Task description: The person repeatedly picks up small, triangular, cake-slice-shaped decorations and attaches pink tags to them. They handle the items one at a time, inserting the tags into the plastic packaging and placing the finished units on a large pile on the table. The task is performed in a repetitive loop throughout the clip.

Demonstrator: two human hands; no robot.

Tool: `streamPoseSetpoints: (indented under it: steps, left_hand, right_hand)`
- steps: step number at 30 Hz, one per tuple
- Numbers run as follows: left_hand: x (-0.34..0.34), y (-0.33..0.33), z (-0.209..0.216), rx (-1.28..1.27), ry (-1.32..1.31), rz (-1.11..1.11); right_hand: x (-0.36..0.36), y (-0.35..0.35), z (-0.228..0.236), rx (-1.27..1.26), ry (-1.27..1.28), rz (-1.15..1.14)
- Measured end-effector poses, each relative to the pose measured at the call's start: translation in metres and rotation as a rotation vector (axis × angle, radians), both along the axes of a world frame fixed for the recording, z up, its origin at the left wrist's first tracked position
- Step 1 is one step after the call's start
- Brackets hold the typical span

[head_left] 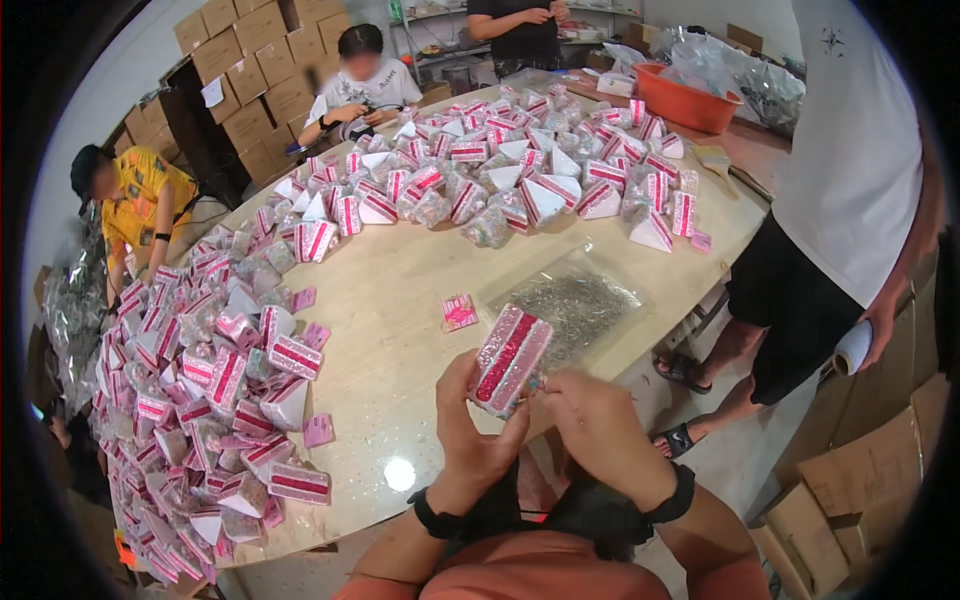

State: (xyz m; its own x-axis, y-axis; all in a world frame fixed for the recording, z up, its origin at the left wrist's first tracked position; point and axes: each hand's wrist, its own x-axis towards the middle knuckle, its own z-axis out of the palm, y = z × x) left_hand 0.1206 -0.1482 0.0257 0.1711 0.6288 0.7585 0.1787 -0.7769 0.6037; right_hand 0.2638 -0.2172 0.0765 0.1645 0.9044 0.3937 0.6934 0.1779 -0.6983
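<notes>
The left hand [468, 438] is gripping a pink-and-red, glittery, cake-slice-shaped ornament [512, 358] above the pale wooden tabletop [385, 370], apparently steadying it while the right hand [608, 435] is pinching unclear material beside its lower corner.

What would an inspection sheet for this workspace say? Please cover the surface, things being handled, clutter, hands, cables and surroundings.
Surface: pale wooden tabletop, partly covered.
Job's things: glittery pink block with a red stripe, held up; thin silvery strands on clear plastic; small square pink card.
Clutter: heaps of similar striped pieces, many in clear wrapping, at left and across the far side.
Hands: left hand holds the block; right hand has its fingers at the block's lower right corner, grip unclear.
Cables: nothing seen on the tabletop.
Surroundings: stacked brown cardboard boxes; orange plastic tub; person in white top and black shorts.
</notes>
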Motion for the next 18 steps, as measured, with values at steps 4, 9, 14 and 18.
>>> streamPoseSetpoints:
  steps: [4, 9, 14, 18]
  left_hand:
    - [-0.004, 0.000, 0.003, 0.074, 0.056, 0.021]
    - [-0.009, 0.004, 0.005, 0.157, 0.055, 0.025]
    - [-0.011, -0.003, 0.009, 0.043, 0.081, 0.051]
    - [-0.012, -0.002, 0.005, -0.007, -0.006, 0.021]
  right_hand:
    - [0.012, 0.005, 0.005, -0.363, 0.682, 0.168]
    - [0.002, 0.004, 0.010, -0.350, 0.655, 0.113]
    - [-0.015, -0.002, -0.006, 0.071, -0.304, -0.044]
    - [-0.012, 0.007, -0.010, 0.086, 0.001, -0.008]
